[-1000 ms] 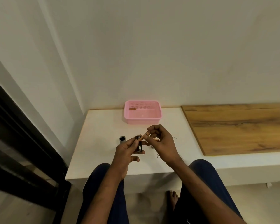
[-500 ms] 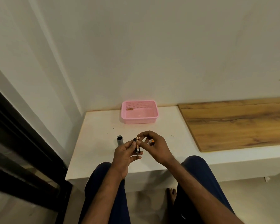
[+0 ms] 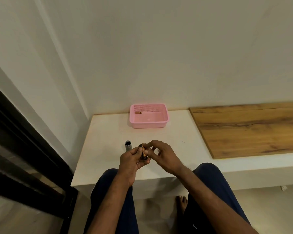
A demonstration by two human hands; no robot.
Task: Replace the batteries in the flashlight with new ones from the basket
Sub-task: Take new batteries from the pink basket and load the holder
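White table under both hands, lap-level work surface. Pink basket well beyond hands, by wall, within reach for refills. Now left hand wraps dark battery holder, holds it raised, likely so slots face right hand. That one sits just beside, pinching holder's top end, probably seating copper cell. Grey flashlight tube stands mouth-up just beyond left hand, parked so it won't roll. Spare battery lies in basket's far-left corner, well apart from both hands

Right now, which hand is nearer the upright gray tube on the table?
Left. The left hand, holding the battery holder, sits just beside the gray tube, to its near right. The right hand is farther right, beyond the holder.
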